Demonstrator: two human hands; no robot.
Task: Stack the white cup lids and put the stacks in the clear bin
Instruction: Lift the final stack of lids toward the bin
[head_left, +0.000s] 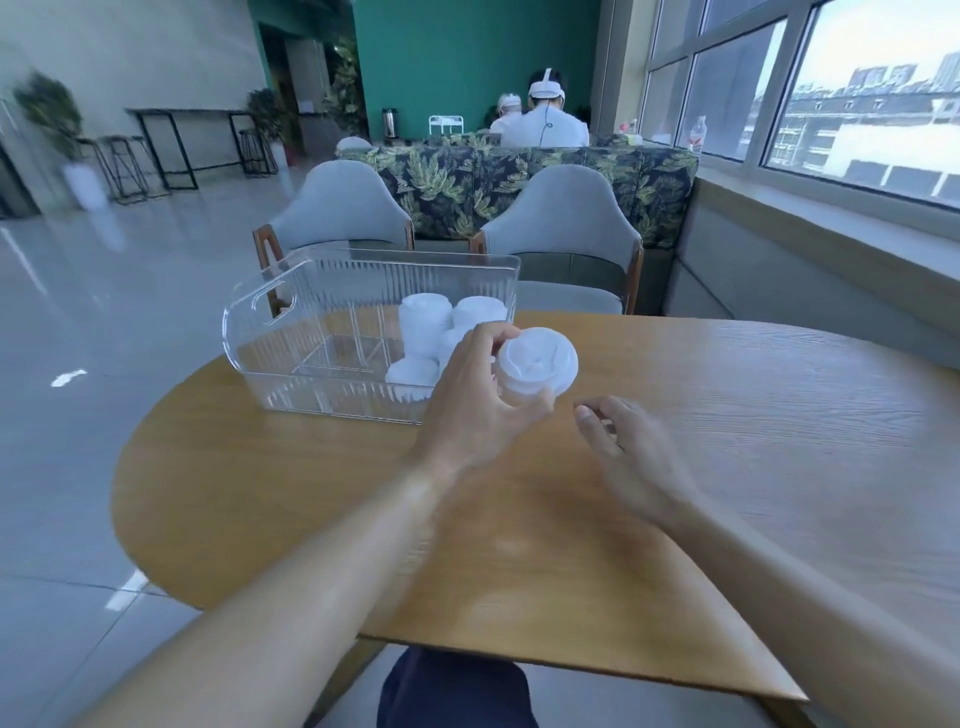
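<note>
White plastic cup lids, nested into a short stack (537, 364), are held up above the round wooden table (727, 415) by the left hand (485, 410), whose fingers and thumb are curled round the stack's side. The stack is tilted so that its domed top faces the camera, and it is seen just beside the right end of the clear ribbed plastic bin (291, 317), in front of that end's near corner. The right hand (628, 457) is kept just to the right of and below the stack, apart from it, with its fingers loosely curled and nothing gripped. Several more stacks of white lids (427, 325) are gathered inside the bin at its right end, while its left part shows only transparent dividers. The bin is set on the far left part of the table. Two grey upholstered chairs (563, 218) are placed beyond the table.
</note>
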